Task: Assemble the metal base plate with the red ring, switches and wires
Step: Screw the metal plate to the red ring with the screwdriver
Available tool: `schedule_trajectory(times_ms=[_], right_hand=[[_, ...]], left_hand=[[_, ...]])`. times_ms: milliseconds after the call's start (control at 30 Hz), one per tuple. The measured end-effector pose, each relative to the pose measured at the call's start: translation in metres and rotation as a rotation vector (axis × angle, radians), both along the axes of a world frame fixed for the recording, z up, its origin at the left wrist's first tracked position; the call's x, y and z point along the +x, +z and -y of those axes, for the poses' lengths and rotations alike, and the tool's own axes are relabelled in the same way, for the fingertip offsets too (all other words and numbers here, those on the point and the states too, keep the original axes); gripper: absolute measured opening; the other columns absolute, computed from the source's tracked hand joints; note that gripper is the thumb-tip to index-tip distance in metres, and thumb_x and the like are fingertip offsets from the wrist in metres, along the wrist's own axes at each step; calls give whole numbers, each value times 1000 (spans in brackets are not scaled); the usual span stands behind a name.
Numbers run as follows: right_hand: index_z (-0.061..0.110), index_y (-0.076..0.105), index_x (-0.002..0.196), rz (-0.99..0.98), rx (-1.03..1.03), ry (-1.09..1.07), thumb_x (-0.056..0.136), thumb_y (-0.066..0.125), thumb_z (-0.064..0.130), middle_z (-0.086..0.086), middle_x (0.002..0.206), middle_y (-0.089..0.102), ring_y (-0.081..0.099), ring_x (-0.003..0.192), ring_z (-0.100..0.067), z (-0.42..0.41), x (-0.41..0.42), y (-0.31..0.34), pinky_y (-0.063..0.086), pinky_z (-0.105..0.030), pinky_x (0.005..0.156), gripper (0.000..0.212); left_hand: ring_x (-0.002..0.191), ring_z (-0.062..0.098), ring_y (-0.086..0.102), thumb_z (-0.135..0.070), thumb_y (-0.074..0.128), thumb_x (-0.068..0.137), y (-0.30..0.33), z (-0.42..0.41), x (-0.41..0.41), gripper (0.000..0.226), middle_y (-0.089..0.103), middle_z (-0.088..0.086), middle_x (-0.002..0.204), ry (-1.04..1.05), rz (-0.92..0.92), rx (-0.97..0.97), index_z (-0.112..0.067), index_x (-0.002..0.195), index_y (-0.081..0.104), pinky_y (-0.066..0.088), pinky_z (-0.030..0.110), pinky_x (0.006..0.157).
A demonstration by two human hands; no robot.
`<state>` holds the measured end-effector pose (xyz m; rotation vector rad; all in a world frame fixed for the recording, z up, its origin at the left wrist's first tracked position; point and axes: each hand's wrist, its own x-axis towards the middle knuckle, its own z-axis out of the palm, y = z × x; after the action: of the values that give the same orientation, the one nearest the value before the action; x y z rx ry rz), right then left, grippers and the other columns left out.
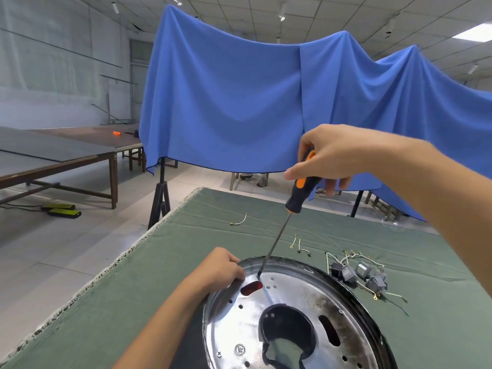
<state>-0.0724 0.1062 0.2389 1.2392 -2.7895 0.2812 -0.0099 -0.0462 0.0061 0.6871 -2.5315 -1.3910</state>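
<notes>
The round shiny metal base plate (300, 299) lies on the green cloth at the bottom centre. Red of the ring (251, 287) shows through a slot near its far-left rim. My left hand (222, 267) grips that rim beside the slot. My right hand (330, 158) is closed around the black and orange handle of a screwdriver (299, 193). The long shaft slants down and its tip rests on the plate just above the red slot. Grey switches (359, 274) with pale wires lie in a cluster right of the plate.
The green cloth covers the table (165, 262), whose left edge runs diagonally. Loose short wires lie at the far middle (238, 221) and beside the switches (299, 245). A blue cloth (239, 102) hangs behind the table. Long brown tables (66, 153) stand to the left.
</notes>
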Motion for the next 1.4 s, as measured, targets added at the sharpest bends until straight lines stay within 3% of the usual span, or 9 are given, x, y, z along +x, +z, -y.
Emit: schedule_trajectory(times_ms=[67, 233, 367, 533, 700, 867, 1067, 1233, 1400], right_hand=[[12, 59, 89, 140, -23, 66, 85, 67, 29, -3, 72, 73, 70, 53, -18, -4, 5, 4, 51, -24, 45, 20], [9, 57, 66, -229, -31, -22, 87, 56, 39, -1, 48, 64, 50, 30, -13, 2, -2, -5, 40, -21, 45, 37], [11, 55, 90, 122, -47, 64, 85, 66, 27, -5, 74, 71, 68, 49, -18, 0, 6, 1, 49, -23, 41, 20], [13, 56, 70, -214, -103, -58, 80, 61, 31, 1, 50, 63, 47, 39, -16, 7, 2, -10, 37, -21, 47, 21], [12, 53, 89, 79, -108, 82, 82, 64, 20, -5, 69, 72, 66, 45, -16, 12, 12, -5, 48, -22, 39, 15], [13, 47, 62, -337, -143, -75, 81, 59, 30, -3, 59, 60, 48, 48, -19, 16, 7, -14, 30, -23, 45, 28], [15, 49, 91, 33, -157, 42, 84, 60, 23, -3, 70, 69, 68, 50, -18, 13, 8, -10, 53, -25, 42, 15], [12, 51, 63, -364, -87, -79, 83, 61, 39, -3, 57, 61, 51, 47, -18, 13, 6, -13, 33, -24, 46, 35], [8, 59, 79, -110, -108, -1, 85, 59, 31, -4, 58, 67, 67, 48, -20, 18, 12, -12, 56, -29, 50, 24]], left_hand=[[57, 18, 29, -6, 62, 79, 0, 0, 0, 21, 34, 8, 62, 3, 1, 2, -8, 64, 48, 22, 26, 51], [53, 17, 29, -7, 63, 80, 1, 0, 0, 26, 34, 6, 57, 8, 10, -3, -9, 60, 47, 23, 25, 49], [56, 19, 29, -6, 62, 81, 1, 0, 1, 25, 34, 8, 60, 4, 6, 2, -8, 61, 47, 23, 27, 52], [50, 16, 25, -4, 62, 79, 2, -1, 2, 33, 30, 4, 54, 8, -10, -12, -11, 55, 41, 21, 25, 46], [50, 16, 23, -3, 61, 78, 3, -2, 3, 26, 28, 4, 54, 1, -14, -15, -8, 59, 43, 19, 26, 47], [49, 16, 24, -3, 61, 79, 3, -3, 3, 30, 28, 3, 52, 0, -6, -6, -8, 56, 42, 20, 25, 46], [43, 13, 27, -3, 60, 77, 3, -2, 2, 38, 29, -1, 45, 4, 0, 3, -13, 46, 40, 22, 20, 41], [47, 14, 29, -3, 60, 78, 3, -2, 3, 30, 31, 2, 49, 5, 4, 5, -9, 52, 45, 23, 22, 44], [48, 15, 28, -4, 61, 77, 4, -3, 4, 31, 31, 2, 49, 15, 5, 3, -9, 53, 43, 22, 23, 47]])
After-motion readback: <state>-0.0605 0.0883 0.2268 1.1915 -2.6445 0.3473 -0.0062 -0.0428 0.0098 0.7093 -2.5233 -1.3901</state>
